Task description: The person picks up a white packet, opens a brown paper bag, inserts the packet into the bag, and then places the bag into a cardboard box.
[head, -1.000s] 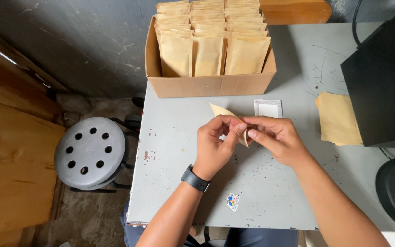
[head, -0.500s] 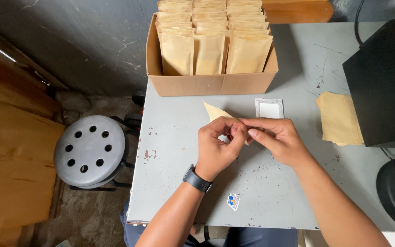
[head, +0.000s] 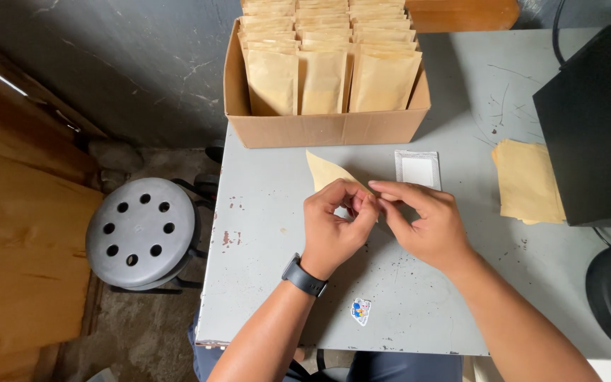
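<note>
We note a cardboard box (head: 323, 127) at the table's (head: 270, 233) far edge, packed with upright tan paper pouches (head: 323, 78). A small white square packet (head: 418, 168) lies just before it; a loose stack of tan pouches (head: 528, 180) sits to the right, beside a black machine (head: 595, 120). Left hand (head: 334, 230) and right hand (head: 426, 223) both pinch one tan pouch (head: 325, 172) above the table's middle. A small coloured sticker (head: 361, 310) is near the front edge. A grey perforated stool (head: 139, 232) stands left.

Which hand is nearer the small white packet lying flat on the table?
Right. The right hand sits just below the white packet, fingertips close to its lower edge. The left hand is farther off to the packet's lower left.
</note>
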